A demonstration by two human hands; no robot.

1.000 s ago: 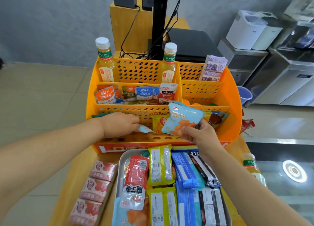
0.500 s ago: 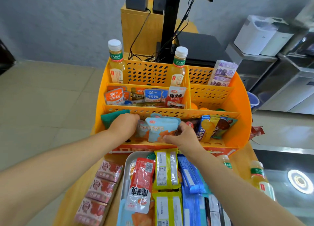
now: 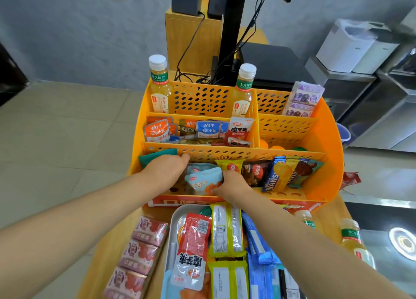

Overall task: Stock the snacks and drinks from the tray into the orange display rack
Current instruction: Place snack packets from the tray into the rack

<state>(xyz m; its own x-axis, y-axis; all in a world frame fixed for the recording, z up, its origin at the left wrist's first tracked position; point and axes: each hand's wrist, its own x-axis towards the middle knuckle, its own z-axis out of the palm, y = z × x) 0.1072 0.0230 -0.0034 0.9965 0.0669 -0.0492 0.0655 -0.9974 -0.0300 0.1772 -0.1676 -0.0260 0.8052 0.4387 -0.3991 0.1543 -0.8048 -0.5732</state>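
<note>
The orange display rack (image 3: 324,181) stands on a wooden table, with the grey tray (image 3: 174,222) of snack packs in front of it. In the rack's front row lies a light-blue snack pouch (image 3: 203,179). My right hand (image 3: 233,184) grips the pouch at its right edge. My left hand (image 3: 167,169) is curled over the packs left of the pouch, a finger against the front divider; what it holds is hidden. Chocolate and blue snack packs (image 3: 276,172) fill the row's right part.
Two juice bottles (image 3: 158,84) stand in the rack's back row, small fish packs (image 3: 180,130) in the middle row. Pink packs (image 3: 141,251) lie left of the tray, more bottles (image 3: 351,235) at the right table edge. A black monitor pole (image 3: 231,33) rises behind.
My right hand brought the light-blue pouch down from above the rack into the front row. The left hand stayed in that row. The view moved closer.
</note>
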